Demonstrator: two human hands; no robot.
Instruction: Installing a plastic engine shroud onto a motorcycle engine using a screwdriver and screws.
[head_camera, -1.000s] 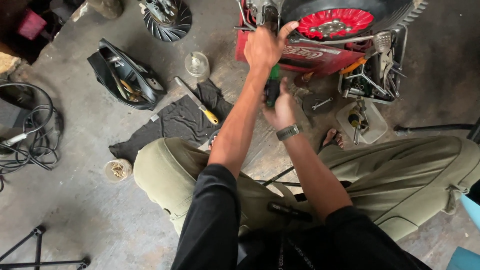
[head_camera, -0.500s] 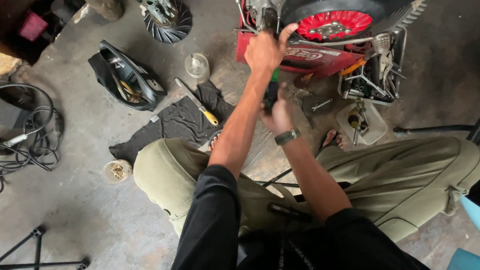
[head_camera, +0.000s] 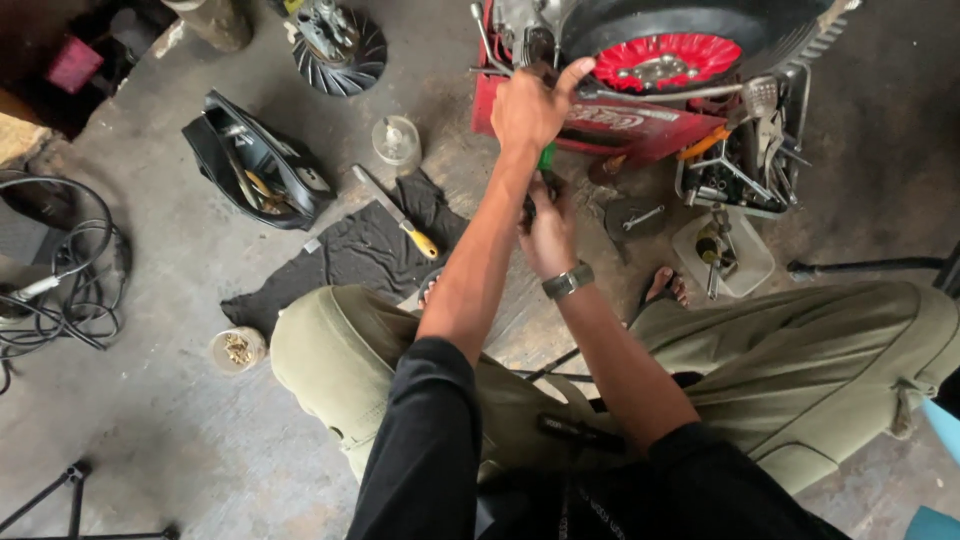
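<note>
The green-handled tool (head_camera: 546, 160) stands between the two hands, in the middle far part of the scene, just below the red metal frame (head_camera: 640, 125) of a small machine. Only a short piece of its green handle shows; the working end is hidden, so I cannot tell what kind of tool it is. The left hand (head_camera: 530, 105) is clenched over the top of it, with the thumb lifted toward the red frame. The right hand (head_camera: 548, 232), with a metal watch (head_camera: 567, 281) on the wrist, is closed around the dark lower part, near the person's knees.

Above the frame sits a black round housing with a red ribbed disc (head_camera: 660, 58) inside it. To the right of the frame is a wire basket of metal tools (head_camera: 735, 165), and nearer a pale plastic tray with small parts (head_camera: 722, 250). A bare foot (head_camera: 662, 287) rests on the concrete floor (head_camera: 150, 430) beside the tray.

To the left lie a dark cloth (head_camera: 345, 250) with a yellow-handled screwdriver (head_camera: 397, 213) on its far edge, a clear round lid (head_camera: 396, 140), a black open bag (head_camera: 255, 165), and a finned black fan wheel (head_camera: 340, 45) further away. A small tin of brass pieces (head_camera: 237, 348) stands near the left knee, and black cables (head_camera: 60, 280) lie at the far left.

To do this work well, in my judgement, both hands should keep the tool straight on its axis, the upper one pressing steady and the lower one guiding, so it will not slip against the frame.
</note>
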